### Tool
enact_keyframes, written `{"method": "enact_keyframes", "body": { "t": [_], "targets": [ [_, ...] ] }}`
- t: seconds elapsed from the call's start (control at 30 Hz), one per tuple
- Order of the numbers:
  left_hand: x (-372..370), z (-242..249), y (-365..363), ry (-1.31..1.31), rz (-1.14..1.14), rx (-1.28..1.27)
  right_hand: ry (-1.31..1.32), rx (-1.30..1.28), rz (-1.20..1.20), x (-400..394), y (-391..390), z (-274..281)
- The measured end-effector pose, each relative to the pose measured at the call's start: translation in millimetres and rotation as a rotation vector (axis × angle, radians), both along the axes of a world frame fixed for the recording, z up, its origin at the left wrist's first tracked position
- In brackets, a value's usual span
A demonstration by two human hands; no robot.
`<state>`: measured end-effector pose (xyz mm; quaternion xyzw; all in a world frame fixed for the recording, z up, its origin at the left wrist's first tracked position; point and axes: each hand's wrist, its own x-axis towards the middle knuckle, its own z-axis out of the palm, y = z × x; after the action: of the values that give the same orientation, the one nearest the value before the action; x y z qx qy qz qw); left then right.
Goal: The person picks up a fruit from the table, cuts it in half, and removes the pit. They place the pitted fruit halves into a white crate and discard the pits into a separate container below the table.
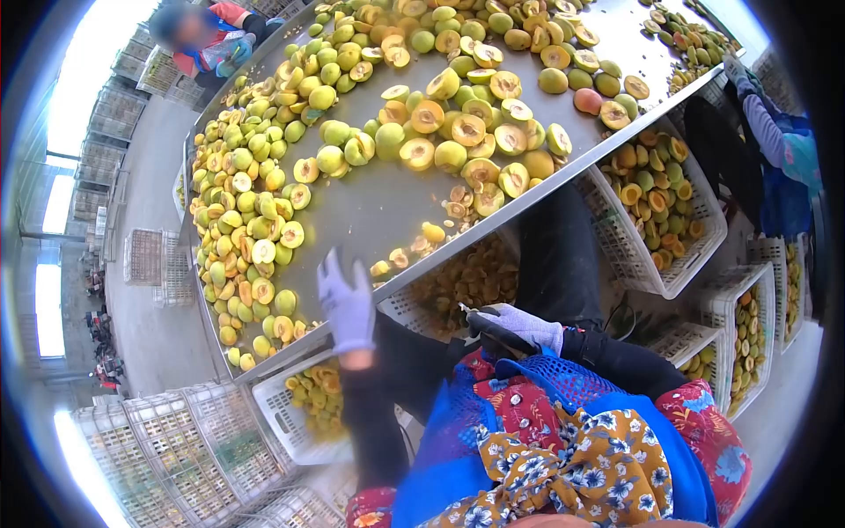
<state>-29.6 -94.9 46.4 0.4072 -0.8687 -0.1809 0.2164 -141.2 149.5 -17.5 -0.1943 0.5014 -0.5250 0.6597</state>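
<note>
My left hand (346, 304), in a pale glove, is over the near edge of the metal table (352, 220), fingers spread and holding nothing. My right hand (519, 327), gloved too, is closed around a dark-handled tool (500, 333) in front of my lap; its tip is small and pale. Halved yellow-green fruits (466, 130) lie in a heap at the table's middle, many with the cut side up. Another long heap of fruits (264, 211) runs along the left side. Small cut pieces (399, 258) are near the edge, right of my left hand.
White crates of fruit (662, 198) stand below the table at right, another crate (304, 440) at lower left. Beneath the edge is a crate of pieces (466, 282). Stacked crates (189, 440) are at left. One person (211, 44) is at the far left, another (775, 132) at right.
</note>
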Motion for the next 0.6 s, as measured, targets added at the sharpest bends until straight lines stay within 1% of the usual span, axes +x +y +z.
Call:
{"method": "enact_keyframes", "body": {
  "t": [0.03,0.1,0.17,0.23,0.27,0.33,0.37,0.4,0.43,0.5,0.53,0.57,0.6],
  "targets": [
    [-44,9,2,0.006,-0.207,-0.059,-0.055,0.049,-0.012,0,2,0],
    [-122,-11,-6,0.007,-0.45,-0.096,-0.17,0.149,-0.039,-3,9,-1],
    [-183,-38,-6,-0.07,-0.563,-0.276,-0.015,0.092,-0.047,-11,19,6],
    [-213,-56,-14,-0.157,-0.565,-0.201,0.091,0.055,-0.089,-14,24,9],
    [-221,-64,-18,-0.204,-0.562,-0.164,0.052,0.099,-0.091,-20,29,21],
    [-216,-51,-16,-0.176,-0.525,0.027,0.074,0.019,-0.165,-25,35,27],
    [-206,-43,-15,-0.167,-0.498,0.126,0.079,-0.018,-0.196,-25,36,27],
    [-193,-36,-15,-0.035,-0.429,0.421,0.099,-0.018,-0.232,-24,34,19],
    [-176,-16,-8,0.087,-0.323,0.961,0.139,-0.005,-0.237,-25,31,19],
    [-138,-29,-7,0.39,-0.296,1.422,0.218,0.021,-0.244,-32,24,27],
    [-118,-33,-5,0.443,-0.382,1.557,0.476,-0.051,-0.223,-38,19,36],
    [-98,-36,-1,0.5,-0.469,1.692,0.525,-0.064,-0.204,-41,14,45],
    [-84,-30,7,0.484,-0.413,1.733,0.576,-0.077,-0.184,-43,10,53]
  ]
}}
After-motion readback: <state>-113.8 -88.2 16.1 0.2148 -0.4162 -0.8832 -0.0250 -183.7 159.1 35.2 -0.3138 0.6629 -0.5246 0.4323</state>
